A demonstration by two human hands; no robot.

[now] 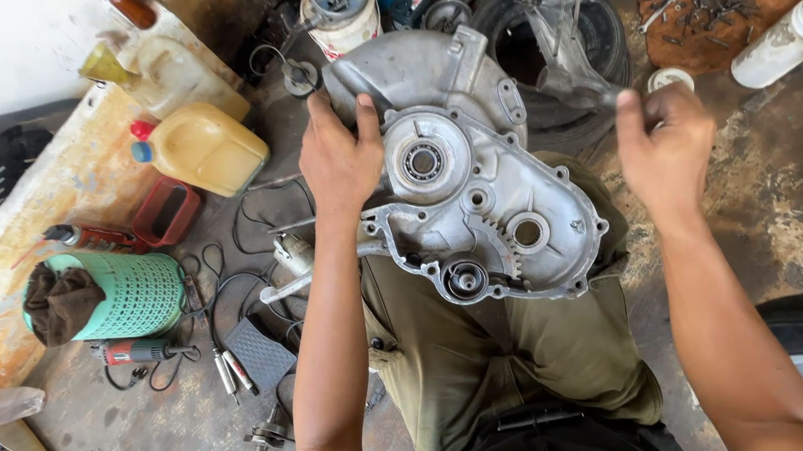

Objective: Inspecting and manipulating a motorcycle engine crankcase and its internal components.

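Both forearms run up from bottom of frame, bare, over lap in olive trousers. Engine casing, grey cast alu w/ bearing seat & several round bores, rests on the thighs, tilted up & away from the wearer. Left hand: arm nearly straight, palm down, fingers curled over casing's upper-left edge, thumb on top, clamped on it. Right hand: raised off to the right of casing, not touching it, motion-blurred; fingers loosely curled, can't tell if anything's pinched in them. Hands well apart.

On floor left of knee: black cables, drill-type tool, teal perforated basket w/ brown rag stuffed in. Further out: red tray, yellow jerrycan. Far: tyre behind casing, white bottle top right, round board w/ loose bolts.
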